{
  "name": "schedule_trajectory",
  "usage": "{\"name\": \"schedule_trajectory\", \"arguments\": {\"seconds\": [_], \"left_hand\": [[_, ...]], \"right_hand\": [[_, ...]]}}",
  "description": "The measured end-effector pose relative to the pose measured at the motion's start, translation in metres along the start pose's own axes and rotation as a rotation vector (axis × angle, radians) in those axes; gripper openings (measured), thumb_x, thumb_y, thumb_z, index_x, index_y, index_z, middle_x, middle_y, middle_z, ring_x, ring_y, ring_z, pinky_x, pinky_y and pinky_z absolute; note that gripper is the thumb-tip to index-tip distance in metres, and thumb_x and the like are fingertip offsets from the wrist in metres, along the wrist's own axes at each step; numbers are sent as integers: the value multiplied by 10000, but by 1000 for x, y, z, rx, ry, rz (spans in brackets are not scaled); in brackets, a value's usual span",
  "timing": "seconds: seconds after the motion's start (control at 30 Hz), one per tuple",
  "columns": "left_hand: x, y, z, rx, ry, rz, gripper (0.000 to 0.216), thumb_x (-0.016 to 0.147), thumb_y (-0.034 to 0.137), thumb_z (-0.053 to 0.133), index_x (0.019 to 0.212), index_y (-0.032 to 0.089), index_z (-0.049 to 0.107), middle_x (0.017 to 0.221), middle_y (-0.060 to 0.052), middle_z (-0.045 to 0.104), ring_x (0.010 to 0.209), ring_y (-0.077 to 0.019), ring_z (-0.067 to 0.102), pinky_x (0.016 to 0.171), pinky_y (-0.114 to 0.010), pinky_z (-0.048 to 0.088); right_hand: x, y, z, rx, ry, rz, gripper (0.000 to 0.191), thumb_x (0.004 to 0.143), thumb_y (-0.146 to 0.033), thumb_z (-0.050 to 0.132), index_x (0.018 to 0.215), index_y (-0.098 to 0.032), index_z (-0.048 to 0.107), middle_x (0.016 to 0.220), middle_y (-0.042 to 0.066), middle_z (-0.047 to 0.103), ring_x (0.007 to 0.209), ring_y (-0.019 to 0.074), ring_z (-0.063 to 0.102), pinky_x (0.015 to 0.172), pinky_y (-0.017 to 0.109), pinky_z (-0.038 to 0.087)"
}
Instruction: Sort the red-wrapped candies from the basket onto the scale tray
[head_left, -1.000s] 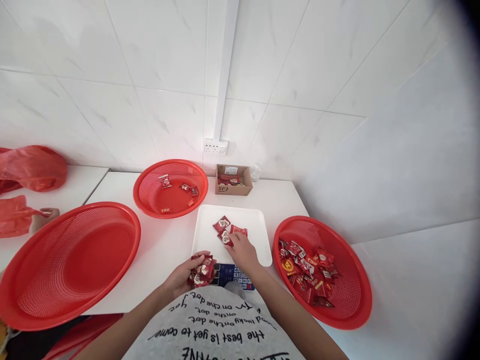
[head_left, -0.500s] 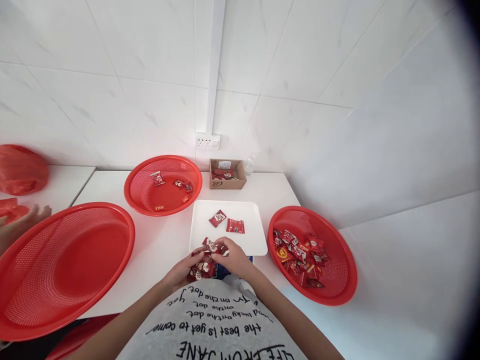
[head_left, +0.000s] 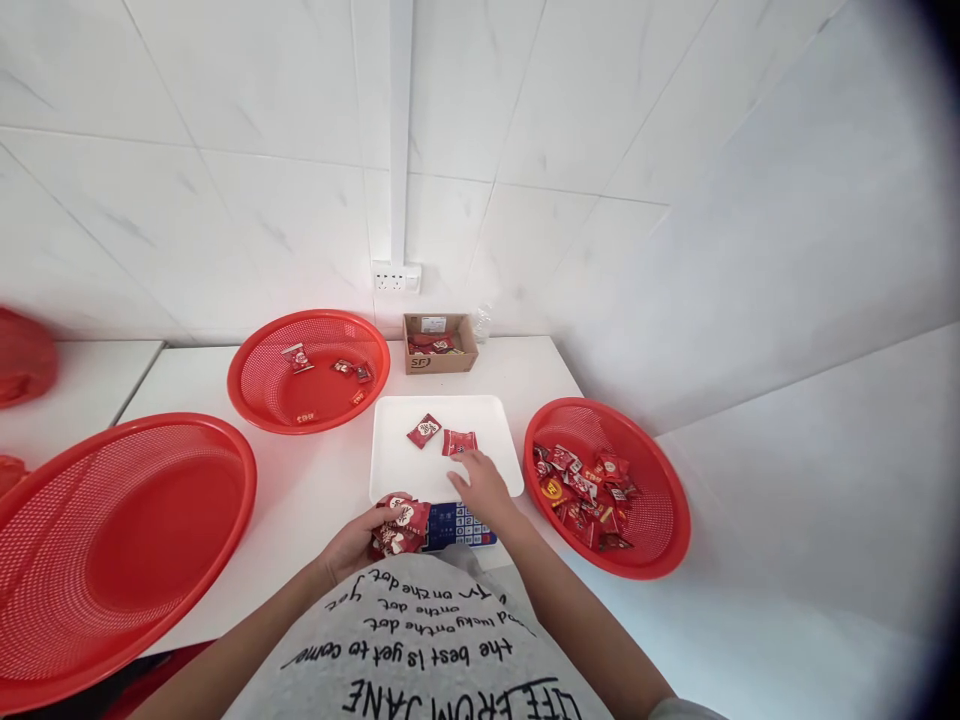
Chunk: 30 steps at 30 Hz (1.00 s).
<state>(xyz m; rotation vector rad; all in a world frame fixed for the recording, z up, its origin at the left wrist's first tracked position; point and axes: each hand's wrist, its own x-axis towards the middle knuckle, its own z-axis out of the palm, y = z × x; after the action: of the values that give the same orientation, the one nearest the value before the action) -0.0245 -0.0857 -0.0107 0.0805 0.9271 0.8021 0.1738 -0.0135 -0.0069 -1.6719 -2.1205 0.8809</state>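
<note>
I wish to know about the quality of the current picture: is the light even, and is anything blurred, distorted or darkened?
Head view: bright, fairly even light with soft shadows; head view: dark curved band along the right edge, large red basket at left looking stretched, red plastic bag beyond it looking soft; head view: packets in the left hand clearer.

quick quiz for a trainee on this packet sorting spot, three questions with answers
1. How many red packets show lying on the white tray?
2. True or false: the left hand holds several packets.
3. The right hand is nearest to:
a) the cardboard box
b) the right-hand packet on the tray
c) the wall socket

Key: 1. Two; 2. True; 3. b
</note>
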Motion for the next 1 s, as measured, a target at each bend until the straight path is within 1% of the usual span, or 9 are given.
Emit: {"name": "schedule_trajectory", "arguments": {"seconds": [0.13,0.3,0.37,0.43,0.53,0.6,0.67,0.83,1.0], "left_hand": [[-4,2,4,27,-23,3,303,692,176,665,970,158,548,846,-94,702,677,-217,677,681,-342,539],[-6,2,3,60,-60,24,355,681,204,695,997,148,544,883,-108,696,727,-222,677,726,-345,526],[-6,1,-1,74,-90,32,392,675,212,708,1023,159,536,918,-106,690,766,-231,675,748,-351,516],[-7,2,-4,95,-112,27,428,673,212,716,1055,175,527,950,-99,683,796,-236,674,764,-354,505],[-7,3,-5,134,-126,25,460,678,206,718,1096,185,526,969,-88,678,812,-226,670,775,-338,491],[-7,3,-3,159,-141,32,468,684,207,714,1116,175,537,967,-88,678,815,-221,668,775,-325,484],[-5,3,0,171,-176,27,479,688,202,710,1136,158,547,967,-97,681,820,-226,666,783,-328,481],[2,-4,6,168,-182,-66,537,703,215,689,1202,105,523,872,-116,705,749,-246,679,737,-339,499],[4,-11,7,49,-297,-146,530,797,283,589,1287,126,461,977,-118,696,892,-250,664,845,-351,471]], "right_hand": [[24,19,-5,-225,-48,58,449,836,-229,488,1280,-162,486,1346,124,437,1240,262,365,984,381,333],[33,19,-3,-272,-20,96,513,834,-241,484,1340,-183,420,1428,121,348,1287,297,303,987,438,322],[26,14,1,-181,9,57,488,824,-237,498,1307,-181,459,1411,118,374,1287,278,315,1006,429,313],[13,6,4,7,-28,27,439,829,-262,500,1260,-180,502,1333,114,470,1219,244,416,982,401,357],[-13,-11,6,351,-243,6,396,848,-368,485,1205,-202,539,1120,74,622,968,191,592,850,348,464],[-30,-24,5,463,-336,-47,366,829,-387,524,1161,-242,570,1087,37,644,930,182,608,822,331,475],[-43,-34,3,483,-299,-69,334,801,-346,573,1125,-266,593,1119,19,639,991,185,590,869,334,451],[-60,-37,5,530,-212,24,319,751,-280,632,1066,-241,598,1112,23,649,1011,190,588,891,353,438],[-70,-27,12,513,-92,50,296,714,-269,661,994,-212,584,1083,39,638,983,188,583,864,343,442]]}}
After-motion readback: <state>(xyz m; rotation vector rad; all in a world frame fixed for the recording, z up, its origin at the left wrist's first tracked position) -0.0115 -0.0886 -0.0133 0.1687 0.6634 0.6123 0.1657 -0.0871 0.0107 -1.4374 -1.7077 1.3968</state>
